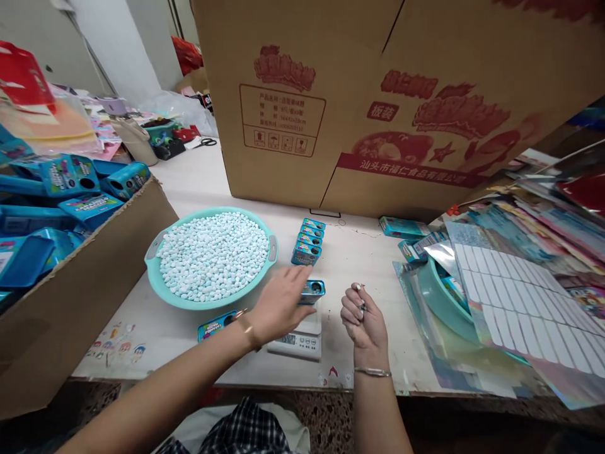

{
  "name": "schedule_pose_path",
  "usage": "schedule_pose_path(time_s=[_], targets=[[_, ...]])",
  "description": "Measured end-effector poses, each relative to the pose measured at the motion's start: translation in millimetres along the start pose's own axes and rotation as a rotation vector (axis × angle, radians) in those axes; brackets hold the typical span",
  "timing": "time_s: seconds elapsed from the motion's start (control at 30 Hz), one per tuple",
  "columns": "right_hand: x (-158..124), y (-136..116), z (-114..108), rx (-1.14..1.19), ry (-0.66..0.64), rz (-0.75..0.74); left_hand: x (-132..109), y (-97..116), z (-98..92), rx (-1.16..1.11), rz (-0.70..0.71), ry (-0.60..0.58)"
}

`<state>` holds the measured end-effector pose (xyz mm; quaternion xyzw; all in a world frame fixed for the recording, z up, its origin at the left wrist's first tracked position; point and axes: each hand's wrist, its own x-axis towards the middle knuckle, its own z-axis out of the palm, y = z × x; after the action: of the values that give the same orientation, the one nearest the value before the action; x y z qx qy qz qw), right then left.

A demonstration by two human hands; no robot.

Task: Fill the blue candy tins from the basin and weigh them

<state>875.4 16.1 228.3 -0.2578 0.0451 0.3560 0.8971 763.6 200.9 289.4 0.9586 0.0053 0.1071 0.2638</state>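
Note:
My left hand [280, 301] grips a small blue tin [312, 291] and holds it over a white digital scale [299, 342] at the table's front edge. My right hand [361, 314] hovers to the right of the scale, fingers curled shut around something small that I cannot make out. A teal basin [161, 284] full of small white and blue candies sits left of my left hand. A row of several blue tins [308, 241] stands behind the scale. Another blue tin [213, 326] lies flat by my left wrist.
A large printed cardboard carton [378, 101] blocks the back of the table. An open cardboard box [85, 277] of blue tins stands at the left. At the right lie a sheet of white labels [510, 290], shiny foil sheets, a teal tub [435, 296] and loose tins [401, 227].

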Motion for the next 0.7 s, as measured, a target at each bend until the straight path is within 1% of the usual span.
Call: schedule_pose_path(time_s=[0.1,0.13,0.2,0.3,0.37,0.47,0.57,0.63,0.7], targets=[[-5,4,-15,0.079,-0.008,0.005,36,2,10.6,0.181,0.028,-0.216],[-6,4,-21,0.093,-0.007,0.002,44,1,11.7,0.23,0.033,-0.264],[-10,3,-33,0.111,0.008,-0.008,55,-4,10.7,0.309,0.056,-0.299],[-10,3,-49,0.138,0.051,-0.014,69,-16,7.5,0.382,0.098,-0.267],[-8,6,-55,0.162,0.071,-0.006,79,-25,9.5,0.403,0.117,-0.254],[-4,12,-58,0.19,0.073,0.004,94,-36,20.5,0.414,0.141,-0.259],[-2,16,-58,0.194,0.063,0.015,103,-41,31.0,0.415,0.135,-0.239],[-3,17,-59,0.193,0.063,0.018,103,-39,28.0,0.416,0.095,-0.182],[-5,16,-61,0.19,0.068,0.013,92,-36,12.1,0.345,0.041,-0.065]])
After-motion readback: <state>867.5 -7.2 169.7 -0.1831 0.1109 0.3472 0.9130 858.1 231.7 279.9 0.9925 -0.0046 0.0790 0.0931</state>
